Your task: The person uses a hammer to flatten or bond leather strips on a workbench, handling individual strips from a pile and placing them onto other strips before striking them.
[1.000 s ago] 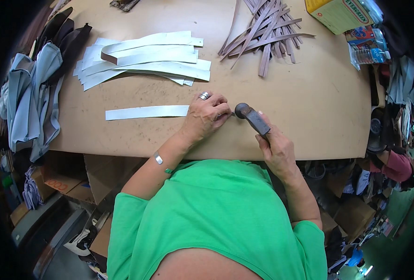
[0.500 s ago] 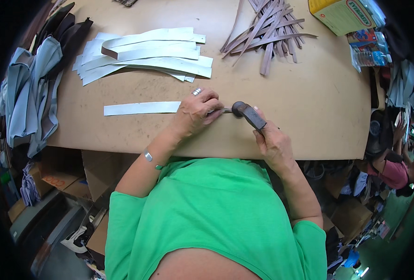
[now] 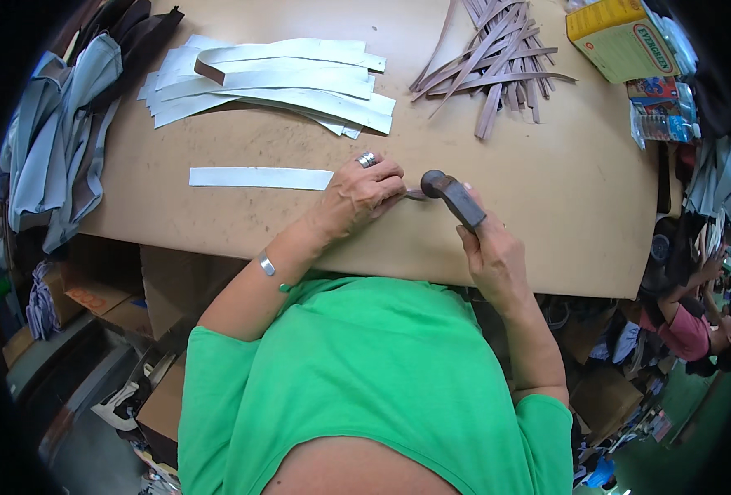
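Single view: head-worn fisheye camera, looking steeply down over the wearer's green-shirted chest onto the counter [image 3: 547,214], close enough that both hands, left [image 3: 365,191] and right [image 3: 491,252], sit near frame centre. Counter's far side lies toward the top of the frame; its straight edges bow toward a dark circular rim. Floor clutter and another person [image 3: 695,330] appear at the right margin.

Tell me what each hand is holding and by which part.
The right hand grips a hammer by its handle. The left hand presses the end of a pale strip against the table.
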### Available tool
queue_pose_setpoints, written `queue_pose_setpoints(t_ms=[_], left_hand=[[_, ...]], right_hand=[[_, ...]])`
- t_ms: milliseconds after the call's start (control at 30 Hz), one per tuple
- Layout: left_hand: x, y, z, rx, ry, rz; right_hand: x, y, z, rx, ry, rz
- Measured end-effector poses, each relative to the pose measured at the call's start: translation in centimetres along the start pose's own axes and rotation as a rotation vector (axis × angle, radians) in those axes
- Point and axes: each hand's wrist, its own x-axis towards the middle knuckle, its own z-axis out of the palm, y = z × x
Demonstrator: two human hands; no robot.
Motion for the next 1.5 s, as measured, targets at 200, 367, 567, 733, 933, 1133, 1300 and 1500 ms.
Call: queue_pose_setpoints(t_ms=[200,367,567,733,933,1133,1300,1500], left_hand=[[-1.1,-0.7,-1.0,-0.065,0.004,-0.086],[-1.3,-1.3,-1.7,-0.076,-0.011,-0.083],[-0.9,-1.5,-1.8,-0.026,-0.02,0.012],[-1.1,-1.8,-2.5,0.009,-0.047,0.075],[-2.7,-2.8,-3.3,-0.017,-0.034,0.007],[-2.1,-3.0,-3.6,-0.046,-0.051,0.046],[-2.5,-3.1,-3.8,-0.018,-0.027,0.04],[-3.8,-4.0,-4.7,-0.063,-0.014,-0.029]], right_hand=[[0.1,0.1,0.1,-0.029,-0.086,-0.032],[0.8,-0.6,-0.6,0.018,-0.082,-0.067],[1.6,-0.2,-0.1,0.005,-0.087,-0.105],[1.7,-0.2,0.2,-0.025,-0.165,-0.132],[3.0,-0.4,-0.6,0.044,-0.181,-0.146],[3.8,-0.4,-0.1,-0.004,-0.202,-0.194],[3.7,-1.0,0.4,-0.063,-0.277,-0.207],[4.7,-2.0,-0.8,-0.083,-0.319,-0.193]])
